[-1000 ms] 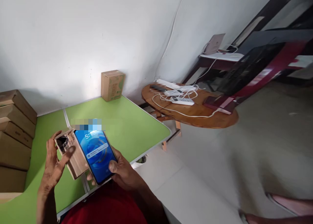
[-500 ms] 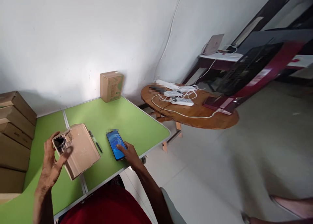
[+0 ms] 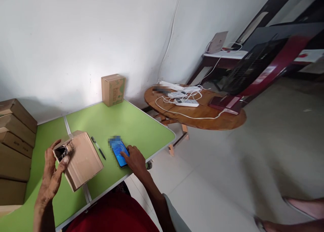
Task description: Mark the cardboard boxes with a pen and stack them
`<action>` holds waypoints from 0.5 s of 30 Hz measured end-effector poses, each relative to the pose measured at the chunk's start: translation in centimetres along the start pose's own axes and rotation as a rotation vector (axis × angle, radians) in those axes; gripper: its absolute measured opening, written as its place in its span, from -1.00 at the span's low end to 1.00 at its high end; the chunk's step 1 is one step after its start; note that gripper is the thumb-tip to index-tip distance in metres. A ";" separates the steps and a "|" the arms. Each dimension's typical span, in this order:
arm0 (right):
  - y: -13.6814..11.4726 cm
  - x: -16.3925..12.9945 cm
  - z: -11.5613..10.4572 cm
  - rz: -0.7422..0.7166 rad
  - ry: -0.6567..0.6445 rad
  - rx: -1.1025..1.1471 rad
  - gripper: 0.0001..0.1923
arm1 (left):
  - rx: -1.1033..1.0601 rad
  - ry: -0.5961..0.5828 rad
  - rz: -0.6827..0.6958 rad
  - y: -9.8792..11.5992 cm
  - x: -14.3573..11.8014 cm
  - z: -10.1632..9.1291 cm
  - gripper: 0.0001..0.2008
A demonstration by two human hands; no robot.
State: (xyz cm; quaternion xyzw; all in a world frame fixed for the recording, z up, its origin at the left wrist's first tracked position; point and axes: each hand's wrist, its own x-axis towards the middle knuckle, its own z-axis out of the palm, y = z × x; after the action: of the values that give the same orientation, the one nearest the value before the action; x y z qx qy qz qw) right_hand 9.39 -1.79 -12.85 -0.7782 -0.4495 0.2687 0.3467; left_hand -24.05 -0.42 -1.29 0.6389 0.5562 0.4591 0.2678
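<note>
My left hand (image 3: 52,174) grips a brown cardboard box (image 3: 82,159) by its left end, the thumb on the near side and the fingers around the far side. That corner of the box has a torn, dark hole (image 3: 60,152), right by my thumb. A smartphone (image 3: 118,152) with a lit blue screen is at the right, low over the green table (image 3: 141,127) or on it. My right hand (image 3: 135,158) holds its right edge, thumb on the screen. Between box and phone lies a black pen (image 3: 98,147).
Several cardboard boxes (image 3: 15,151) are stacked at the table's left, and one small box (image 3: 113,90) stands by the wall. On a round wooden table (image 3: 202,119) are white power strips (image 3: 186,103) with tangled cables and a dark red fan (image 3: 268,70). A person's feet (image 3: 303,208) show lower right.
My left thumb has shifted to the edge of the hole, and the box has tilted slightly. My right hand stays on the phone. The whole view has moved a little.
</note>
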 end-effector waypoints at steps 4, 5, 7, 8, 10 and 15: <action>-1.4 -0.6 0.2 -0.049 0.013 0.080 -0.92 | 0.006 -0.003 -0.010 0.1 0.0 -0.3 -0.11; -2.0 -1.0 0.5 -0.072 -0.006 0.119 -0.85 | 0.009 -0.008 -0.014 -0.1 0.1 -0.4 -0.10; -3.4 -2.0 1.5 -0.116 -0.108 0.215 -0.57 | 0.011 -0.036 -0.020 -0.6 0.1 -0.6 -0.09; -4.2 -2.6 2.3 -0.114 -0.248 0.310 -0.37 | 0.010 -0.052 -0.023 -0.9 0.1 -0.7 -0.11; -6.0 -4.0 4.3 -0.055 -0.707 0.612 0.01 | 0.014 -0.066 -0.022 -1.6 -0.1 -1.2 -0.16; -11.3 -5.7 9.7 0.079 -1.402 1.223 0.24 | 0.162 -0.061 0.070 -2.7 -1.5 -4.2 -0.27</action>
State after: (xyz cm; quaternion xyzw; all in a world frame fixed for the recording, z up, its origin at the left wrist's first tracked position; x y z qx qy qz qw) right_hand -6.08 0.02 -9.43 -0.1351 -0.3098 0.8790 0.3364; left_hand -28.93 -1.94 -2.23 0.6910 0.5605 0.4022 0.2160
